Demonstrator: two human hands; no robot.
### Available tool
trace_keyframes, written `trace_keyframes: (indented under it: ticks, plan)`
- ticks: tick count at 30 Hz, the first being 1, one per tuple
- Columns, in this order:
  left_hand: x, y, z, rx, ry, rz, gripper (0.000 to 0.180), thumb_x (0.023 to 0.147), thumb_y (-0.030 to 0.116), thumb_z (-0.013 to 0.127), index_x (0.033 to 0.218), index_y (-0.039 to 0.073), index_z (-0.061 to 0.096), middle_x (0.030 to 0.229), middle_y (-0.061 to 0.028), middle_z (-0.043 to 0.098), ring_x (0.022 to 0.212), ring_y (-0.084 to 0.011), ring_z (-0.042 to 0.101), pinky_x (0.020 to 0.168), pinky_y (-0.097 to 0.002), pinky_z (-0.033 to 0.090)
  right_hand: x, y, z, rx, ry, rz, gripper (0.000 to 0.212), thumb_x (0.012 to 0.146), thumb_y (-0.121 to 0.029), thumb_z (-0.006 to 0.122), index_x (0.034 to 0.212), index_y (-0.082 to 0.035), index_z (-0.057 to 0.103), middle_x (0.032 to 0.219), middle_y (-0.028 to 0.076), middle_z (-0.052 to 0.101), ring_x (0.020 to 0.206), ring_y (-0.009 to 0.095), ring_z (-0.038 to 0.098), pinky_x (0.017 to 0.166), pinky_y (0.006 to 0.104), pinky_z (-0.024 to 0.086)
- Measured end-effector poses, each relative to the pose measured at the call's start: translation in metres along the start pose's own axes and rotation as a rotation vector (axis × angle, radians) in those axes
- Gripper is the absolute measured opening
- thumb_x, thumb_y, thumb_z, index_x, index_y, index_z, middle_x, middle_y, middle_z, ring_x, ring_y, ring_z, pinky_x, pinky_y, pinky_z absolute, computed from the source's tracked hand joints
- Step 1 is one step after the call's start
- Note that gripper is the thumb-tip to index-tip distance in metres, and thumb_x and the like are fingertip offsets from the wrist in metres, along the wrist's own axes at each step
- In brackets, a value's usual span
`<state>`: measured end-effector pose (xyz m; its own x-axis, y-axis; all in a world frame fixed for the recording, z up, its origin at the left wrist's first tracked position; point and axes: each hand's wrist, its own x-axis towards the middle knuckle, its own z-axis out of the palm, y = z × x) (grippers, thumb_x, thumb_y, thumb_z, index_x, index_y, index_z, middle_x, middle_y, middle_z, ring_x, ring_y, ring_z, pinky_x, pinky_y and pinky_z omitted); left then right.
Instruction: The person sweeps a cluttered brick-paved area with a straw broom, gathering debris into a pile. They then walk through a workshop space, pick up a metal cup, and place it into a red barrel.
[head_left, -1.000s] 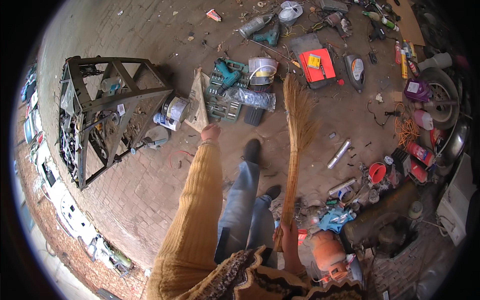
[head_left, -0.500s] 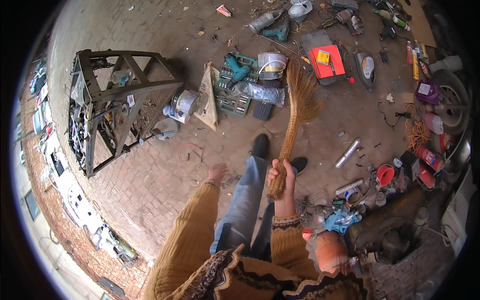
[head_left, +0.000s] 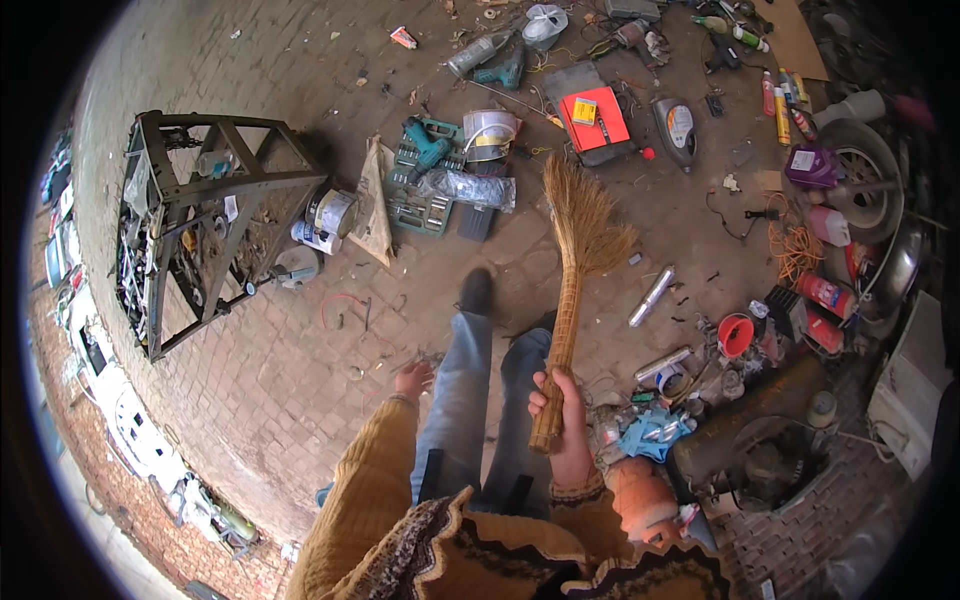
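Note:
A short straw broom (head_left: 566,310) is gripped near the bottom of its bound handle by my right hand (head_left: 563,405), the fingers wrapped around it. Its loose bristles fan out at the top, pointing away from me and up off the ground. My left hand (head_left: 414,378) hangs beside my left leg with fingers stretched out and nothing in them. Below it lies brick paving, with a thin red cable (head_left: 345,304) a little farther off.
A dark metal frame (head_left: 205,190) stands at left, paint buckets (head_left: 330,212) beside it. Ahead lie a green tool case (head_left: 420,208), a teal drill (head_left: 428,145) and a red booklet (head_left: 594,120). At right are an orange cord (head_left: 795,250), a red funnel (head_left: 735,335) and a wheel (head_left: 865,185).
The scene has shifted left in view as I turn or step forward. The broom stays in my right hand and now stands more upright, lower in view. My left hand remains free.

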<state>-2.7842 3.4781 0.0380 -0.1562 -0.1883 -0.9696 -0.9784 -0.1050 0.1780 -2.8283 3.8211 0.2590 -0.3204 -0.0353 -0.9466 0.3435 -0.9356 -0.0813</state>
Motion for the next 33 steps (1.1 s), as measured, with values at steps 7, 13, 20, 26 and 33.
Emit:
trace_keyframes:
  ticks: [7,13,20,26,33]
  plan:
    - [-0.026,0.016,0.028,0.041,-0.078,0.033,0.021,0.093,0.02,0.057,0.107,0.007,0.065,0.095,-0.0025,0.067,0.08,-0.0126,0.064,0.066,-0.0268,0.05,0.088,-0.009,0.04,-0.008,0.056,-0.066,0.021,0.09,-0.019,0.06,0.104,-0.012,0.047,0.086,0.005,0.053,0.06,0.015,0.052,0.053,0.0283,0.045]
    - [-0.033,0.025,0.011,0.073,-0.081,0.056,0.021,0.093,0.019,0.058,0.107,0.005,0.064,0.096,-0.0046,0.068,0.081,-0.0158,0.066,0.067,-0.0285,0.053,-0.014,0.006,-0.022,0.0,0.168,-0.125,0.022,0.09,-0.019,0.06,0.106,-0.014,0.046,0.087,0.005,0.052,0.06,0.016,0.053,0.052,0.0296,0.046]
    - [-0.022,0.037,0.006,0.118,-0.119,0.075,0.018,0.091,0.02,0.06,0.102,0.006,0.064,0.09,-0.0042,0.068,0.077,-0.0139,0.065,0.062,-0.0276,0.05,-0.066,-0.028,-0.011,-0.004,0.245,-0.101,0.023,0.091,-0.019,0.059,0.109,-0.013,0.046,0.089,0.007,0.053,0.061,0.017,0.053,0.054,0.0304,0.046]
    - [-0.04,0.086,0.033,0.169,-0.135,0.163,0.023,0.089,0.017,0.06,0.104,0.001,0.065,0.091,-0.0094,0.069,0.075,-0.0185,0.066,0.061,-0.029,0.052,-0.066,-0.053,-0.017,0.016,0.172,-0.213,0.022,0.092,-0.02,0.058,0.109,-0.013,0.046,0.088,0.007,0.053,0.06,0.017,0.053,0.053,0.0304,0.046]
    - [-0.047,0.127,0.077,0.347,-0.032,0.153,0.024,0.089,0.016,0.06,0.106,0.0,0.064,0.094,-0.0116,0.069,0.076,-0.0209,0.067,0.061,-0.0309,0.053,-0.013,-0.115,-0.073,0.112,0.174,-0.205,0.023,0.092,-0.02,0.058,0.11,-0.013,0.046,0.088,0.006,0.054,0.06,0.018,0.054,0.051,0.03,0.046]
